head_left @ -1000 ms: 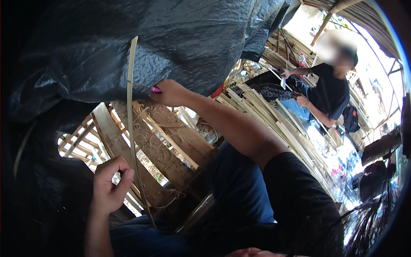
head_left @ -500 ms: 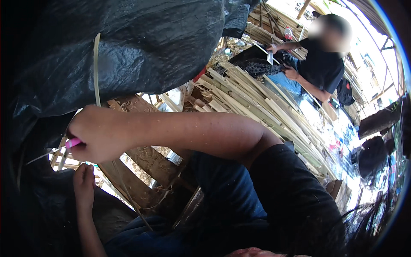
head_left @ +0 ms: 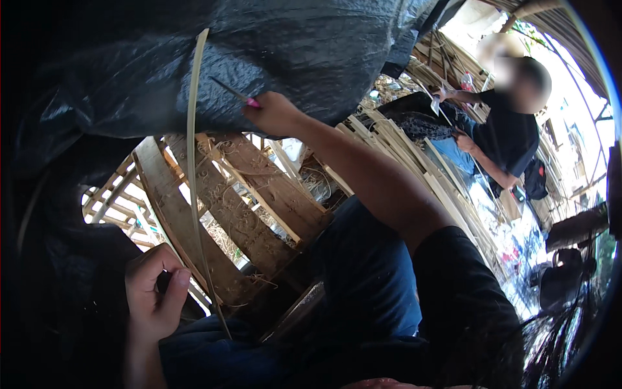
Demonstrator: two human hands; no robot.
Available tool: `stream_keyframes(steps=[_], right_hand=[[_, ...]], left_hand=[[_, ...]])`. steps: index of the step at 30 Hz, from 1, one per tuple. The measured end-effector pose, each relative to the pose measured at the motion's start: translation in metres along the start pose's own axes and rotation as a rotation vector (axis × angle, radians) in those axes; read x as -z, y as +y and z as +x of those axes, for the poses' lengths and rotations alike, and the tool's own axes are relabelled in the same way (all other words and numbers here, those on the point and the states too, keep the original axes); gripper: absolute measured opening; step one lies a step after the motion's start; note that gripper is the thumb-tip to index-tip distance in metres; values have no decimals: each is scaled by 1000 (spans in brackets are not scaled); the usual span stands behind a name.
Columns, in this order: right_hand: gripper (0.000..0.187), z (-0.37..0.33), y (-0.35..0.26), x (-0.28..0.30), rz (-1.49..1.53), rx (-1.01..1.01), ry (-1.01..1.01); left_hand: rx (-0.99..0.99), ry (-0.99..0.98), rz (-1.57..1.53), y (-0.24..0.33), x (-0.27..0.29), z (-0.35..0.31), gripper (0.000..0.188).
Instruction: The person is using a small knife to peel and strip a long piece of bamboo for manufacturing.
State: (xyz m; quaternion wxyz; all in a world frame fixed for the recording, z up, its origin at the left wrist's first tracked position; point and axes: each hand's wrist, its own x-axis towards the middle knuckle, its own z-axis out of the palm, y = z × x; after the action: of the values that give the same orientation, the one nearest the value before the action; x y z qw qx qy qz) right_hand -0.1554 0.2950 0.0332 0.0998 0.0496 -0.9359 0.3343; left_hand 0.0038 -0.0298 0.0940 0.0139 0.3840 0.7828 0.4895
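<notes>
My right hand [head_left: 272, 115] grips the pink handle of a knife [head_left: 227, 87], its narrow blade pointing up and left over a black plastic sheet [head_left: 311, 58]. At the lower left my left hand [head_left: 154, 292] is curled, with thumb and forefinger tips close together; whatever may be between them is too small to make out. A long pale strip [head_left: 192, 129], seemingly bamboo, stands between the hands. It curves from the sheet down to my jeans [head_left: 369, 266], and neither hand visibly touches it.
Wooden slats [head_left: 220, 201] with gaps and curly shavings lie below. At right, pale split strips [head_left: 427, 175] form a long pile. Beyond it a person in a dark shirt [head_left: 512, 139] holds a wide-bladed knife [head_left: 435, 104] and a strip.
My right hand with the knife has swung up and right, away from my left hand. My left hand has turned, showing its curled fingers. The view has shifted, uncovering the slats.
</notes>
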Motion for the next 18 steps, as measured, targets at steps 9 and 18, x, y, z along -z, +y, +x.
stream_keyframes(steps=[9, 18], right_hand=[[34, -32, -103, -40, 195, 483, -47], [38, -13, -61, -31, 34, 350, -130]], left_hand=[[563, 113, 46, -90, 13, -1, 21], [539, -74, -181, -46, -8, 12, 49]])
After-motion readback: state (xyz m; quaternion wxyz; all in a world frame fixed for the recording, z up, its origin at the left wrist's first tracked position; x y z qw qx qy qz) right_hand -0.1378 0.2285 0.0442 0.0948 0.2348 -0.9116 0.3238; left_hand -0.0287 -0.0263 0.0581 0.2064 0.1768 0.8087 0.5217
